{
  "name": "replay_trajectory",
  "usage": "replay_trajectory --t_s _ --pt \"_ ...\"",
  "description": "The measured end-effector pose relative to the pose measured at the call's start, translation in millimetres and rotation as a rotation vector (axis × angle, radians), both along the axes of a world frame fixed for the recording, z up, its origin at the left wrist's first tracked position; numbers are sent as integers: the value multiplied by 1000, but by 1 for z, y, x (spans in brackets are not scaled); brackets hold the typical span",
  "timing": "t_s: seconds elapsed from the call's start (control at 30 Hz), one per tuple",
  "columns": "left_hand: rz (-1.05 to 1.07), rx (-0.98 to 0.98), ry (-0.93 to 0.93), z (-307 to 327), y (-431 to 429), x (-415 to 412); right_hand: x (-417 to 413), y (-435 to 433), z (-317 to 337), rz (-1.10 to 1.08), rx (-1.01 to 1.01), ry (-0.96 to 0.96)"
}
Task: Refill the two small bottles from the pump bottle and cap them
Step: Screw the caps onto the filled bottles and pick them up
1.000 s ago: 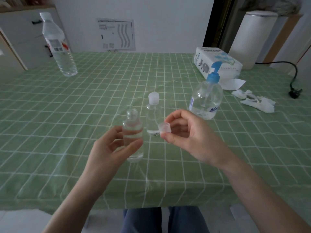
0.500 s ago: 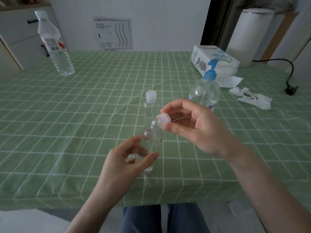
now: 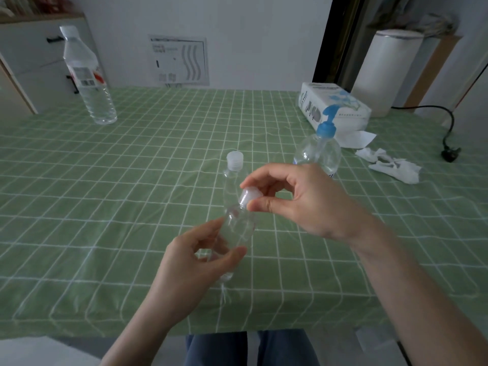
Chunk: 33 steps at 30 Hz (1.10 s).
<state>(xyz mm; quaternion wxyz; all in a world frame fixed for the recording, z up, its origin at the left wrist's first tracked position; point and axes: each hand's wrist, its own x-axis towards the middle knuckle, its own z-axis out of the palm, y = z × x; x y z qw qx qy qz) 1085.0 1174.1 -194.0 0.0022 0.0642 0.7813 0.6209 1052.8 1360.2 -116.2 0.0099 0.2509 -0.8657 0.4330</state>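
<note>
Head view: the only camera, looking down over the table
Left hand: fingers and thumb curl round the lower body of the small bottle, which is lifted clear of the table and tilted, likely to offer its neck to the other hand
Right hand: thumb and forefinger pinch the cap at the bottle's neck; I cannot tell whether the threads have caught
Second small bottle: upright just behind, cap on, apparently finished
Pump bottle: parked behind the right hand, out of the way
Stage: probably the last capping
Risk: a tilted neck invites a crooked start, so twist gently
</note>
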Motion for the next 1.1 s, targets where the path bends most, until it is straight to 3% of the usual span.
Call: replay_trajectory --t_s 0.17,0.37,0.53,0.67,0.83,0.97,1.1 --pt "21 34 20 -2 6 2 -4 -6 2 -104 89 73" --pt "11 59 11 -2 6 3 -3 4 4 72 -18 -37" --pt "-9 60 4 -1 10 2 -5 -3 3 -74 5 44" --pt "-4 73 11 1 8 2 -5 3 5 17 54 -65" --pt "-6 64 24 0 9 1 -5 1 1 -83 67 -2" --pt "-4 83 28 0 7 1 -3 3 1 -2 40 -85" --pt "-6 81 38 0 7 0 -1 -1 -3 -65 9 -21"
